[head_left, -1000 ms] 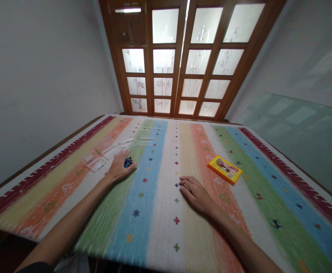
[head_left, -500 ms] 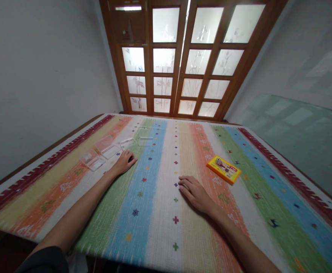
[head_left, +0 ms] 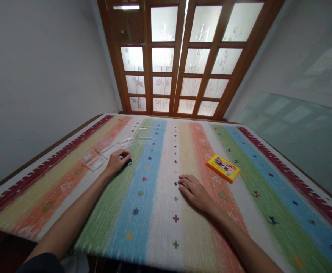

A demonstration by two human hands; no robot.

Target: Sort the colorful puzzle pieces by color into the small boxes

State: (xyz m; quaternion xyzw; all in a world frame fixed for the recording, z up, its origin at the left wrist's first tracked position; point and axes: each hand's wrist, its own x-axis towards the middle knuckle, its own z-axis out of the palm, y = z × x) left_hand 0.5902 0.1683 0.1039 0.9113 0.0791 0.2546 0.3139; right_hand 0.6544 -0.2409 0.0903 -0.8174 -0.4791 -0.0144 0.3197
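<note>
My left hand (head_left: 117, 160) reaches out over the green stripe of the striped cloth (head_left: 154, 212), fingers curled round a small blue and black object (head_left: 129, 163) that peeks out at the fingertips. Just beyond it lie several clear plastic cases (head_left: 97, 155). My right hand (head_left: 193, 190) lies flat on the cloth near the middle, fingers stretched out together, holding nothing. A yellow-orange card box (head_left: 223, 167) lies to its right, apart from the hand.
The cloth covers a large table whose near edge runs along the bottom of the view. A wooden door with frosted glass panes (head_left: 180, 57) stands behind the far edge. A glass sheet (head_left: 296, 132) leans against the right wall.
My left hand closed over the small blue object, hiding most of it, and drew slightly back to the left. My right hand has stayed still.
</note>
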